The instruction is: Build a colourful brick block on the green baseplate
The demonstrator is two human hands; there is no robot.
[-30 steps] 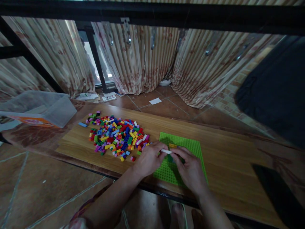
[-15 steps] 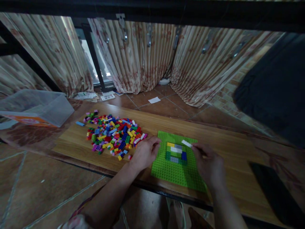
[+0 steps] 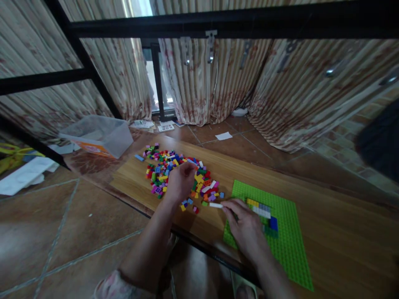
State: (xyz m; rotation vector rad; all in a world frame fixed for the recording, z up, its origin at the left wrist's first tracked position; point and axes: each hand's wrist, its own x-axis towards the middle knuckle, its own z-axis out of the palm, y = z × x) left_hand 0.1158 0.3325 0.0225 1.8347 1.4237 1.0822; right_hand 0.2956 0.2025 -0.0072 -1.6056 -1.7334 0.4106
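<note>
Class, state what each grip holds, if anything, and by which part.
Right grip: a long white plastic brick, by its right end. Left grip: cannot be told.

- Orange label (image 3: 93, 148) on the side of the clear plastic box (image 3: 120, 137): pale marks, too blurred to read.
- White booklet (image 3: 166, 128) on the floor (image 3: 188, 136): dark, blocky print, too small to make out.
- No word or number is legible.

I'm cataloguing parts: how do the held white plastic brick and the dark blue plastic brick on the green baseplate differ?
The right hand pinches the white plastic brick; the dark blue plastic brick sits in the build on the green baseplate. White looks slimmer than blue. Both look rectangular.
</note>
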